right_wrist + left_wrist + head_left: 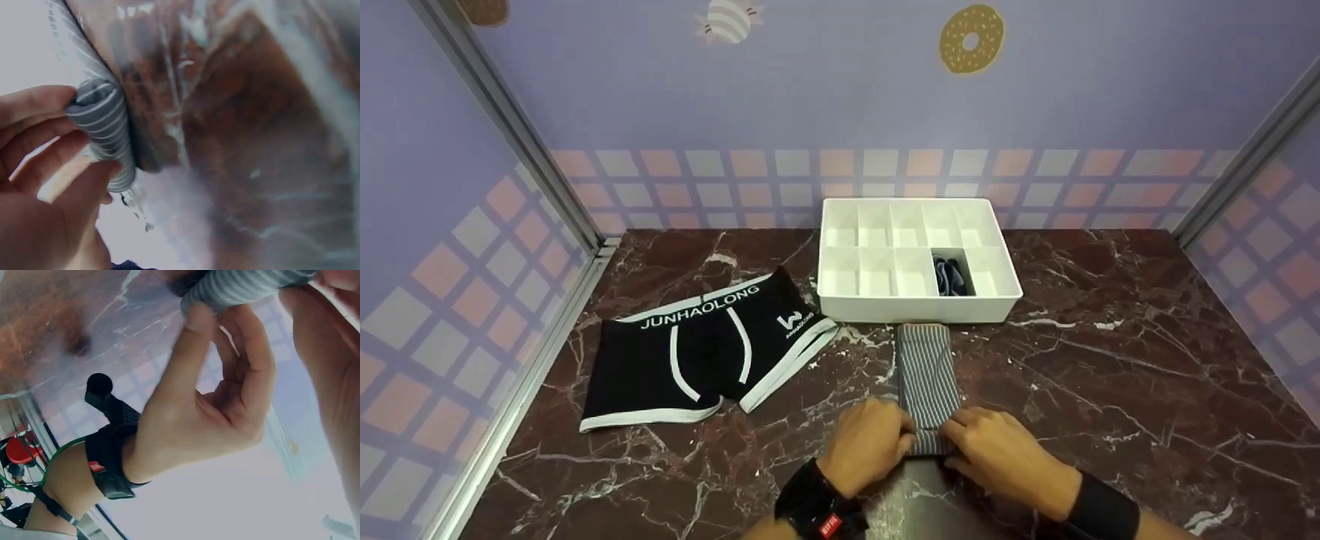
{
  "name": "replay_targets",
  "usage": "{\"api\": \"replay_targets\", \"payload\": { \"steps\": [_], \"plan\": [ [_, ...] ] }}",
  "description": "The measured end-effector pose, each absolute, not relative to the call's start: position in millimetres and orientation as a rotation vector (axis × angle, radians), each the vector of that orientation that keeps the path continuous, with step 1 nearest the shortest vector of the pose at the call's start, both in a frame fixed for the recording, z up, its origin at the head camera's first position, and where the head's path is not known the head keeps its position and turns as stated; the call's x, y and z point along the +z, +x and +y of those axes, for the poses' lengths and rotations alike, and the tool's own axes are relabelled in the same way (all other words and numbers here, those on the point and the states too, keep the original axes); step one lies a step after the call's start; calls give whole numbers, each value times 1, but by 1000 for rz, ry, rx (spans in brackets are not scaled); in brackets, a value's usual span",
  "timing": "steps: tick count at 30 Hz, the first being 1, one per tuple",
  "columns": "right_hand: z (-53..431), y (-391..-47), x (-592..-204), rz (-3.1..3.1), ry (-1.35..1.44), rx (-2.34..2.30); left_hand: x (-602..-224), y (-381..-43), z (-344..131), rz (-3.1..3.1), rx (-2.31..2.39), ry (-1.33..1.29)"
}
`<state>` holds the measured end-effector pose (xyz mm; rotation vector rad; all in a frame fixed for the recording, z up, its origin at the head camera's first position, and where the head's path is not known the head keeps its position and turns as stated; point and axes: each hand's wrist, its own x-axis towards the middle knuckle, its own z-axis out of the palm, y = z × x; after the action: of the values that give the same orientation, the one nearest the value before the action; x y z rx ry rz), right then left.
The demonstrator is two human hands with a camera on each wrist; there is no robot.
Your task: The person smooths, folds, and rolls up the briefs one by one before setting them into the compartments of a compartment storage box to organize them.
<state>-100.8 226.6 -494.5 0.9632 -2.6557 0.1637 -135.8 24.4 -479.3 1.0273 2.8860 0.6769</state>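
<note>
A grey-and-white striped garment (928, 375), folded into a long strip, lies on the tabletop with its near end turned up into a roll. The left hand (866, 444) pinches the left side of that roll. On the right side, the thumb and fingers of the right hand (1003, 456) grip it. In the right wrist view the rolled end (104, 121) shows its coiled layers. The left wrist view has the roll (242, 289) between both hands. Black boxer briefs (701, 349) with white trim lie flat, left of the strip.
A white divided box (919, 309) stands behind the strip, against the back. One compartment holds a dark rolled cloth (949, 276). The brown marbled tabletop (1117, 397) meets patterned walls (847, 97) at the back and sides.
</note>
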Motion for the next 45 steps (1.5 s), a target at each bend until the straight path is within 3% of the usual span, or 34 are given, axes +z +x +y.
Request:
{"api": "replay_targets", "payload": {
  "steps": [10, 16, 30, 45],
  "plan": [
    [229, -105, -499, -2705, 904, 298, -485, -132, 28, 2987, 220, 1303],
    [231, -106, -498, -2712, 906, 363, -493, -135, 29, 3065, 192, 1383],
    [232, -103, -496, -2739, 918, 509, -487, -138, 23, 2905, 387, 1266],
    [225, -106, -498, -2709, 854, 295, -491, -150, 21, 2808, 618, 1133]
  ]
}}
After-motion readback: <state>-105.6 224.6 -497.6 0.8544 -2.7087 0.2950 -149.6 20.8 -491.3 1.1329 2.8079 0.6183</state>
